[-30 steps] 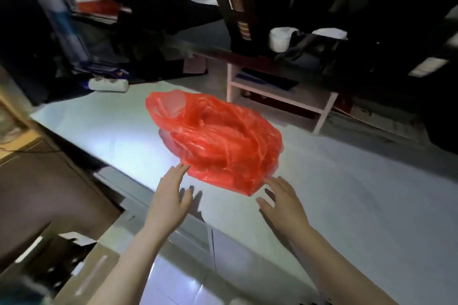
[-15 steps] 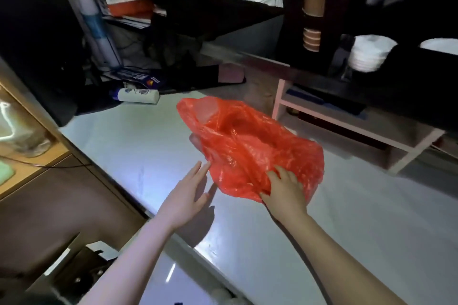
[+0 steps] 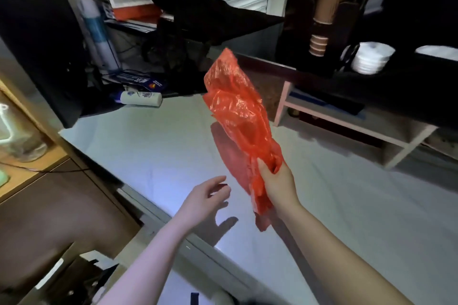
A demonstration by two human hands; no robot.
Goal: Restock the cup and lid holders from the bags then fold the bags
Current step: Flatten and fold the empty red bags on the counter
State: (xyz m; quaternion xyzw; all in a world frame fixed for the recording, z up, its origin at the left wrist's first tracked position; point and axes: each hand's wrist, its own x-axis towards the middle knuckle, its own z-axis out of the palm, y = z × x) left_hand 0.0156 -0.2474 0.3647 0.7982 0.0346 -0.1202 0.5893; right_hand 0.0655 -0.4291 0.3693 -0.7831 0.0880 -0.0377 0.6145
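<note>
The right hand (image 3: 277,181) grips the crumpled red bag (image 3: 238,116) aloft above the counter (image 3: 153,146), fingers closed around its lower end. The left hand (image 3: 203,198) hovers open nearby. Folding looks underway; next, flatten it on the counter.

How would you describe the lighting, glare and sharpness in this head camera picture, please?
Head view: a bright bluish glare patch on the white table near the left hand; that hand's shadow falls just below it; the red bag in the right hand is sharp; the lid stack is smeared; background dark; wide-angle bending at the edges.
</note>
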